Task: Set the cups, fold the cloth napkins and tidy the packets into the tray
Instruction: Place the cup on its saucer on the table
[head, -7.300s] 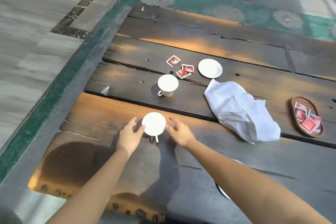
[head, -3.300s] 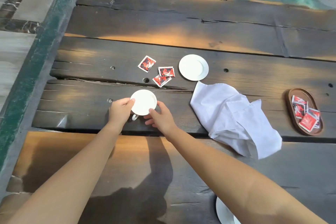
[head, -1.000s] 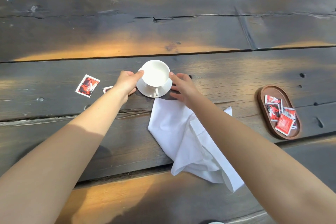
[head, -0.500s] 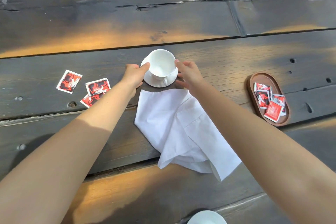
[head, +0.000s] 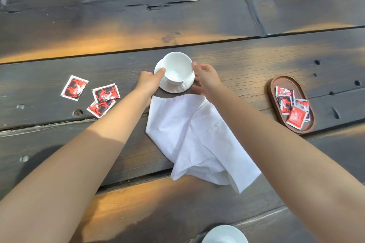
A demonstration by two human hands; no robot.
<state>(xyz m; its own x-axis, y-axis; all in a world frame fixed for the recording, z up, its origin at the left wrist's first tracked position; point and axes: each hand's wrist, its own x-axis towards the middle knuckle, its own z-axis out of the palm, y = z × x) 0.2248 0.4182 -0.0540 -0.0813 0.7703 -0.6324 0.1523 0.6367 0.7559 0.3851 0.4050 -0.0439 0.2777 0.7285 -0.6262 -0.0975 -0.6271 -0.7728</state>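
Worked over a dark, cracked plank table [head: 197, 16], sun-streaked orange. Found white glazed cup [head: 176, 69] upright on round saucer [head: 171, 88] mid-table, mouth up, handle turned toward near edge. Saw left hand [head: 148, 83] and right hand [head: 207, 79] clasping cup from either side, thumbs at rim. Noted rumpled white cloth napkin [head: 197, 140] just nearside of saucer, long axis running near-right across a plank gap. Logged three glossy red packets [head: 106, 92] loose at left, apart from saucer. Marked oval wooden tray [head: 273, 100] well right, long axis far-to-near, holding more packets. Saw broad planking beyond cup.
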